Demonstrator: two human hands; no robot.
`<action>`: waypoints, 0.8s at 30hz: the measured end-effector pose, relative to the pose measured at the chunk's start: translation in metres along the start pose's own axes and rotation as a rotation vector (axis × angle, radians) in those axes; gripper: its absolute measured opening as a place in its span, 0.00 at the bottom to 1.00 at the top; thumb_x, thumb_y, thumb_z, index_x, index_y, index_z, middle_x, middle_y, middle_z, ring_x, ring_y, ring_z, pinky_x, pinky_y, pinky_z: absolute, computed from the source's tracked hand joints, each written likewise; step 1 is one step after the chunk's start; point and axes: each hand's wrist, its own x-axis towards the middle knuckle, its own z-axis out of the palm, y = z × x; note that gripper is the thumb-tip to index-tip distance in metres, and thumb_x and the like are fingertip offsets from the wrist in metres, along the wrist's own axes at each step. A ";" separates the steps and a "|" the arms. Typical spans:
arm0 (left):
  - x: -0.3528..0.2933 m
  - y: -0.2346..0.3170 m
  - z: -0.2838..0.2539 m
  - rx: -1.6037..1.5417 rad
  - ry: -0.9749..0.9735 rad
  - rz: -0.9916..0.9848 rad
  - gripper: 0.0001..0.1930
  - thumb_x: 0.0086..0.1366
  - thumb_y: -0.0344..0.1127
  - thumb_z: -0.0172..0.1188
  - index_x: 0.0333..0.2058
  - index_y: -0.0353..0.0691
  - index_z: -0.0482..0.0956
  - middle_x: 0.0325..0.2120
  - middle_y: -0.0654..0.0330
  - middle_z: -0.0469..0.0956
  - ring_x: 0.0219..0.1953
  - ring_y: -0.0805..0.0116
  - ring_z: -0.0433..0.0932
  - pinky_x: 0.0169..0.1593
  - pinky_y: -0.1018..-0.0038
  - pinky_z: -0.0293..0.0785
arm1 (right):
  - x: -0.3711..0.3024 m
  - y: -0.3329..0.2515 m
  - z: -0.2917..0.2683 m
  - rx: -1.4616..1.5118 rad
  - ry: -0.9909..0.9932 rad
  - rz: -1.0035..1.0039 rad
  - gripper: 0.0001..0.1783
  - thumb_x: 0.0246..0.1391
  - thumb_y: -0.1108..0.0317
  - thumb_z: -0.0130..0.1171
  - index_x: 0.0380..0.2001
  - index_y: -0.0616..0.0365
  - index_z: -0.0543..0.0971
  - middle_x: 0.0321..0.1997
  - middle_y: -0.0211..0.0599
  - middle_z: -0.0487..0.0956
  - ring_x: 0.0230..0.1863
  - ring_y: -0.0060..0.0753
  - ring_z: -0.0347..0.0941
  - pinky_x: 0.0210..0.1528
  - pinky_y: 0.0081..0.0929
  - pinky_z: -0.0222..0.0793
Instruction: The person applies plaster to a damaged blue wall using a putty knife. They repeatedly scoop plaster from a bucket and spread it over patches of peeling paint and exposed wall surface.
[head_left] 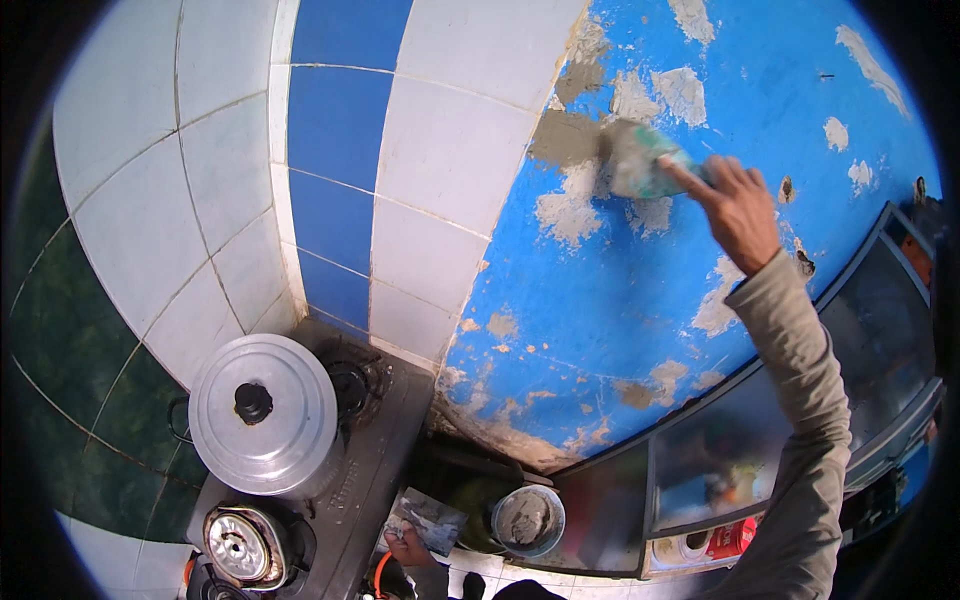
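One blue-painted wall [620, 290] fills the upper right, its surface flaked and dotted with many pale filler patches. It meets one tiled wall [450, 160] of white tiles with a single blue column [340, 120]; dark green tiles [130, 450] show at far left. Along the lower right stands one glass-fronted cabinet [700, 460], partly covered by the right sleeve [805, 400]. One dark stove [370, 460] sits in the corner, carrying one large lidded aluminium pot [290, 430] and one smaller metal vessel [238, 545]; two burners show in part, at the rear [350, 388] and at the front [215, 582].

One bucket [532, 551] containing grey paste stands near the stove. The right hand [742, 210] is clamped round the handle of one filling knife [640, 165], index finger extended along it; the blade lies over the right edge of a darker grey patch [565, 138]. Motion blur hides whether its edge touches the wall. Low down, the left hand [410, 545] grips one flat paste-smeared plate [440, 518], beside an orange hose [382, 575] cut off by the lower edge. The dark shape between plate and bucket is hard to make out, as are the cabinet's contents behind cloudy glass.
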 end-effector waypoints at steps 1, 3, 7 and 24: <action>0.000 -0.001 -0.001 -0.030 -0.014 0.029 0.13 0.63 0.36 0.54 0.43 0.35 0.67 0.38 0.54 0.74 0.37 0.68 0.74 0.42 0.72 0.71 | 0.006 -0.012 0.003 0.008 0.030 -0.016 0.33 0.55 0.74 0.48 0.61 0.26 0.64 0.36 0.31 0.70 0.37 0.29 0.65 0.37 0.31 0.62; -0.001 -0.001 -0.001 -0.003 -0.012 0.004 0.13 0.64 0.36 0.54 0.43 0.35 0.67 0.38 0.55 0.74 0.37 0.68 0.73 0.42 0.72 0.70 | 0.017 -0.030 0.011 0.002 0.068 -0.032 0.34 0.55 0.74 0.48 0.62 0.26 0.63 0.37 0.31 0.70 0.37 0.30 0.66 0.38 0.32 0.62; -0.001 -0.007 -0.009 0.003 -0.013 0.022 0.14 0.64 0.36 0.54 0.45 0.35 0.67 0.38 0.56 0.74 0.38 0.69 0.72 0.42 0.72 0.70 | 0.024 -0.033 0.023 -0.013 0.093 -0.012 0.35 0.54 0.75 0.49 0.62 0.26 0.62 0.38 0.31 0.69 0.38 0.30 0.66 0.38 0.33 0.61; 0.000 -0.002 -0.010 0.103 0.086 -0.011 0.19 0.64 0.37 0.55 0.49 0.32 0.66 0.39 0.55 0.74 0.38 0.69 0.73 0.44 0.73 0.70 | 0.022 -0.051 -0.003 0.160 0.082 0.158 0.35 0.52 0.75 0.51 0.62 0.29 0.63 0.31 0.32 0.66 0.30 0.33 0.64 0.29 0.33 0.63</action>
